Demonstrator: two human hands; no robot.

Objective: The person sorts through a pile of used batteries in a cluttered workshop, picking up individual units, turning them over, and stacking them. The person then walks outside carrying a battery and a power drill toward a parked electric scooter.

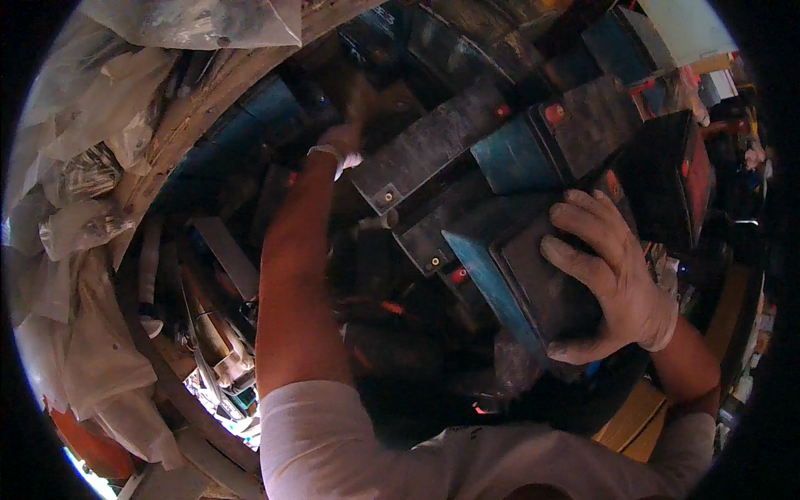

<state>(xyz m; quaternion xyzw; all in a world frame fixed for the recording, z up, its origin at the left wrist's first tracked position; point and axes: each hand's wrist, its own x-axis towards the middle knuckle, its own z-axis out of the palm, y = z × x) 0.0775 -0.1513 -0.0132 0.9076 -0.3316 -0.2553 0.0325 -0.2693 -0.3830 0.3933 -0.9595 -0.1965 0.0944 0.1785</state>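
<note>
My right hand (612, 283), in a dusty pale glove, grips a black battery with a blue side (533, 283) by its end, fingers over the top and thumb along the lower edge. The battery is tilted over the pile. My left arm stretches far forward, and my left hand (348, 125) is blurred and dim among the batteries, so its fingers cannot be made out. Close to it lies a long dark battery (433, 150) with a red terminal cap and a brass terminal. Beyond the held battery sits a blue and black battery (517, 154) with a red cap.
A wooden beam (200, 100) runs along the left, with clear plastic bags (92, 225) heaped outside it. More dark batteries (617, 42) are stacked at the back. A black battery with a red side (687, 171) stands on the right. Cardboard (637, 421) lies near my right elbow.
</note>
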